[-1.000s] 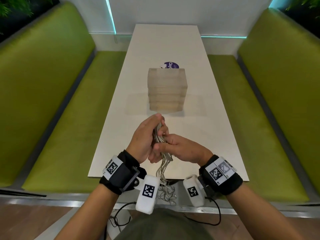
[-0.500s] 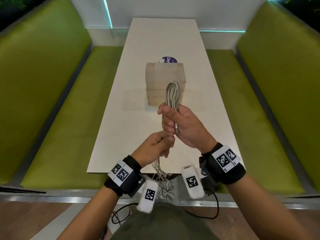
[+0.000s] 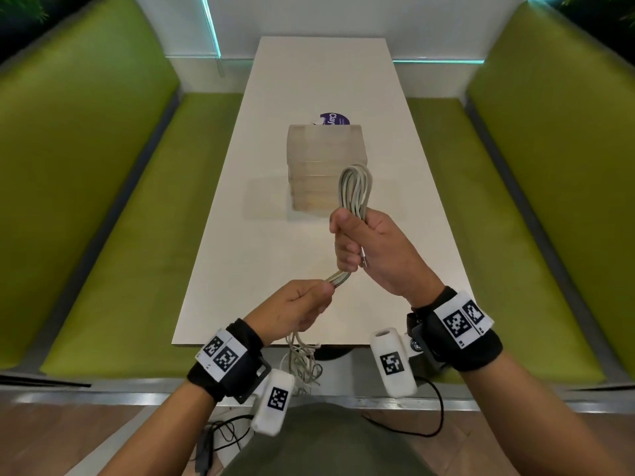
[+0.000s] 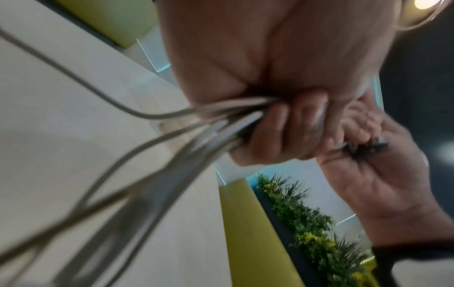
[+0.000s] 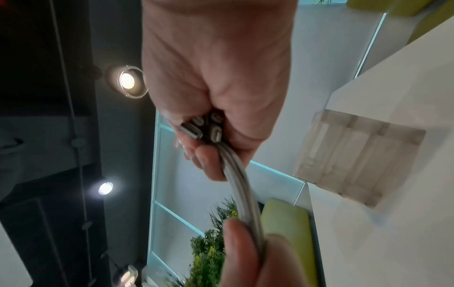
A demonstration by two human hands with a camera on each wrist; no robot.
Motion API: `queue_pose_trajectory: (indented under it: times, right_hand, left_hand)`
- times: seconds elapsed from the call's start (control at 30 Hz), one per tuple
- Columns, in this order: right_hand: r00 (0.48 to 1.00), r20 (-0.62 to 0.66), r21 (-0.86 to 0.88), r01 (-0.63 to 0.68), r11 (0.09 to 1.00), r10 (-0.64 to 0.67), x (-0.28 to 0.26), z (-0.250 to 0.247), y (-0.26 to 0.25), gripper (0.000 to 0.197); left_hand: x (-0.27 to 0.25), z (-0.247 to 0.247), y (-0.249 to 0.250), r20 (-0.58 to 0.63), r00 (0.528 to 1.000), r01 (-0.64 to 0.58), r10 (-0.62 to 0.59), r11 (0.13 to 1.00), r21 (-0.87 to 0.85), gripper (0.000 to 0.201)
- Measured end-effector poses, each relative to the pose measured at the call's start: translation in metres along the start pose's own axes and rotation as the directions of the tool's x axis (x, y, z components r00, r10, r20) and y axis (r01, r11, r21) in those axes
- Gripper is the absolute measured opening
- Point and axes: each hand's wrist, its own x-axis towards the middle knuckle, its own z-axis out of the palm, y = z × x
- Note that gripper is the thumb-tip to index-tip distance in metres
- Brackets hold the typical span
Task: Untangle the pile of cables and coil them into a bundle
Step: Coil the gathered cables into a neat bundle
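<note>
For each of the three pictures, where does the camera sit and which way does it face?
Head: on the person's head, facing forward and down at the white table; both forearms, left hand and right hand show.
Left wrist: under the left hand, looking along it; its fingers grip grey cables.
Right wrist: under the right hand, facing up to the ceiling lamps.
Shared: all views show the cables; head and right wrist show the translucent box.

Your left hand [image 4: 282, 81] is closed tight around the grey cables [image 4: 186, 132]. They fan out blurry toward you over the white table [image 4: 61, 155]. Your right hand [image 4: 368, 165] sits just behind, maybe holding them too.
</note>
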Motion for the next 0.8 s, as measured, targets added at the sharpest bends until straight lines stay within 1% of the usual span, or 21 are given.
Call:
queue_pose_trajectory:
  times: [0.07, 0.1, 0.13, 0.17, 0.23, 0.3, 0.33, 0.37, 0.43, 0.5, 0.57, 0.6, 0.63, 0.67, 0.73, 0.77, 0.8]
  right_hand:
    - [1.0, 0.028, -0.134, 0.008, 0.991, -0.005, -0.002, -0.004, -0.006, 0.025]
    - [0.999, 0.049, -0.247, 0.019, 0.969, -0.007, -0.004, -0.005, -0.01, 0.024]
    - [0.997, 0.072, -0.38, 0.029, 0.925, -0.001, -0.004, -0.007, -0.014, 0.023]
    - [0.995, 0.102, -0.516, 0.034, 0.856, 0.022, -0.005, -0.01, -0.019, 0.023]
    - [0.974, 0.183, -0.746, 0.05, 0.665, 0.132, -0.003, -0.016, -0.026, 0.024]
    - [0.931, 0.237, -0.874, 0.079, 0.479, 0.278, -0.001, -0.02, -0.028, 0.024]
    - [0.909, 0.257, -0.902, 0.104, 0.419, 0.329, -0.002, -0.021, -0.029, 0.023]
    - [0.887, 0.282, -0.913, 0.131, 0.388, 0.366, -0.004, -0.021, -0.03, 0.02]
    - [0.846, 0.332, -0.911, 0.173, 0.374, 0.416, -0.005, -0.018, -0.031, 0.018]
    - [0.821, 0.342, -0.915, 0.181, 0.36, 0.458, -0.005, -0.014, -0.032, 0.02]
    - [0.805, 0.331, -0.926, 0.176, 0.334, 0.493, -0.003, -0.013, -0.032, 0.02]
    - [0.794, 0.331, -0.931, 0.186, 0.315, 0.509, -0.003, -0.013, -0.031, 0.019]
    - [0.787, 0.333, -0.935, 0.207, 0.287, 0.52, -0.003, -0.013, -0.029, 0.019]
    - [0.785, 0.334, -0.94, 0.234, 0.249, 0.522, -0.003, -0.013, -0.027, 0.017]
    - [0.79, 0.333, -0.942, 0.299, 0.152, 0.515, -0.004, -0.009, -0.023, 0.015]
    - [0.786, 0.338, -0.936, 0.339, 0.096, 0.518, -0.004, -0.006, -0.021, 0.016]
    - [0.776, 0.342, -0.923, 0.383, 0.036, 0.53, -0.003, -0.003, -0.018, 0.016]
  left_hand:
    - [-0.003, -0.005, 0.006, -0.01, 1.0, 0.01, -0.01, 1.0, 0.022, 0.037]
    - [-0.005, -0.008, 0.009, -0.007, 1.0, 0.007, -0.007, 1.0, 0.018, 0.037]
    - [-0.007, -0.012, 0.013, 0.0, 1.0, 0.009, -0.009, 1.0, 0.003, 0.038]
    - [-0.009, -0.016, 0.016, 0.011, 1.0, 0.022, -0.022, 0.999, -0.025, 0.04]
    - [-0.012, -0.023, 0.02, 0.044, 0.998, 0.054, -0.05, 0.994, -0.098, 0.046]
    - [-0.012, -0.024, 0.024, 0.076, 0.995, 0.068, -0.058, 0.989, -0.128, 0.048]
    - [-0.012, -0.023, 0.025, 0.081, 0.995, 0.066, -0.056, 0.991, -0.12, 0.046]
    - [-0.012, -0.021, 0.026, 0.071, 0.996, 0.062, -0.054, 0.991, -0.118, 0.043]
    - [-0.01, -0.018, 0.025, 0.027, 0.998, 0.055, -0.052, 0.988, -0.147, 0.037]
    - [-0.009, -0.015, 0.023, 0.005, 0.998, 0.059, -0.059, 0.98, -0.19, 0.035]
    - [-0.008, -0.016, 0.019, 0.05, 0.997, 0.076, -0.066, 0.965, -0.25, 0.04]
    - [-0.008, -0.018, 0.018, 0.109, 0.991, 0.104, -0.075, 0.95, -0.295, 0.046]
    - [-0.008, -0.021, 0.016, 0.187, 0.979, 0.144, -0.084, 0.931, -0.335, 0.057]
    - [-0.007, -0.024, 0.016, 0.265, 0.96, 0.186, -0.093, 0.916, -0.354, 0.073]
    - [-0.006, -0.029, 0.016, 0.358, 0.925, 0.248, -0.129, 0.919, -0.308, 0.107]
    - [-0.006, -0.03, 0.018, 0.374, 0.914, 0.261, -0.155, 0.932, -0.253, 0.117]
    - [-0.006, -0.029, 0.021, 0.377, 0.909, 0.263, -0.18, 0.948, -0.181, 0.118]
